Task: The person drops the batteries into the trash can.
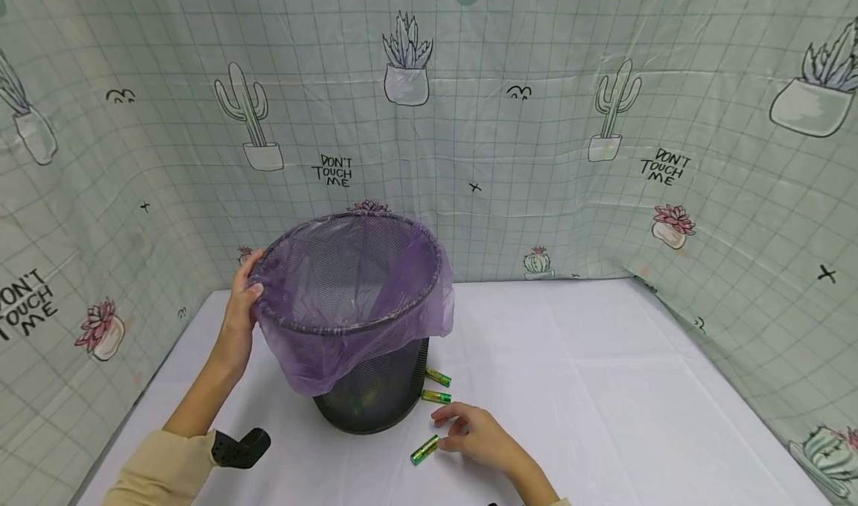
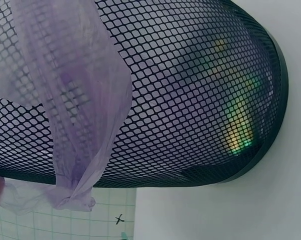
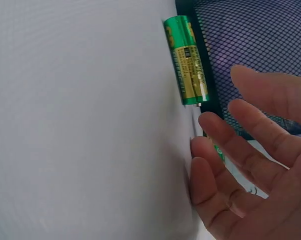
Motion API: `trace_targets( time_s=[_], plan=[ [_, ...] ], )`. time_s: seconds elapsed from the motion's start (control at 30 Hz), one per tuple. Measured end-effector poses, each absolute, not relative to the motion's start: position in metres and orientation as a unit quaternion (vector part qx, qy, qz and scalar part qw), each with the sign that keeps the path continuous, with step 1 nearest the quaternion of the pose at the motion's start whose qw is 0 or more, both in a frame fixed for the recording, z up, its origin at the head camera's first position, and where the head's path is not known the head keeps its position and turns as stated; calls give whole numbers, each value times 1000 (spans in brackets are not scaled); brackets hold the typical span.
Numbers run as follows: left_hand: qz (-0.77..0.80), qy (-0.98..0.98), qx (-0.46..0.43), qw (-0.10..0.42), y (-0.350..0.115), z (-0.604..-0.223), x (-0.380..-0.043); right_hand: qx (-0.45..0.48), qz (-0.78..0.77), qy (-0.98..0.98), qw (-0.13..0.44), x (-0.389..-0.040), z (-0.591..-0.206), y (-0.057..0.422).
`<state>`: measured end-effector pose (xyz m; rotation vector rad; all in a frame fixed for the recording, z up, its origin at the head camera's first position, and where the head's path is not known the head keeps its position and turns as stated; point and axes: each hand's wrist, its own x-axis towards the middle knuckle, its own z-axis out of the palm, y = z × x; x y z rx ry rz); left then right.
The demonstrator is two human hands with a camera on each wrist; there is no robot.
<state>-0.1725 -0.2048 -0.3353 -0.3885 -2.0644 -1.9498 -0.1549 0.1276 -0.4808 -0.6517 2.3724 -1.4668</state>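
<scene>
A black mesh wastebasket [image 1: 375,398] stands on the table, lined with a purple plastic bag [image 1: 315,361] folded over its rim. My left hand [image 1: 240,316] grips the left side of that rim through the bag. Down by the basket's base, my right hand [image 1: 479,437] is low over the table with loosely bent fingers and holds nothing. The nearest green and gold battery [image 1: 425,450] lies beside its thumb; the right wrist view shows a battery [image 3: 188,60] apart from the fingertips. Two more, a battery [image 1: 436,396] and another battery [image 1: 439,377], lie close to the basket's right side.
Blurred green and yellow shapes [image 2: 239,127] show through the mesh near the bottom of the basket. White cloth [image 1: 570,387] covers the table. Grid-patterned fabric [image 1: 496,133] with cactus drawings hangs around the back and both sides.
</scene>
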Motion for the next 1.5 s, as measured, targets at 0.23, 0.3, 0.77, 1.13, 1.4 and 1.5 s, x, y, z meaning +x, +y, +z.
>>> trace_targets(
  time_s=[0.23, 0.3, 0.77, 1.13, 1.4, 1.5],
  plan=[
    [-674, -715, -131, 135, -204, -336, -172, -213, -513, 820, 141, -153, -488, 125],
    [-673, -715, -130, 136, -204, -336, -172, -215, -513, 820, 138, -152, -489, 125],
    [-677, -711, -129, 137, -203, -334, -172, -226, -484, 839, 104, -151, -493, 122],
    [-678, -711, -127, 137, -203, -333, -172, -230, -438, 863, 98, -148, -489, 118],
    [-679, -709, -132, 137, -203, -334, -172, -217, -429, 870, 106, -146, -487, 116],
    [-679, -709, -132, 138, -203, -334, -172, -218, -439, 864, 111, -145, -486, 117]
  ],
)
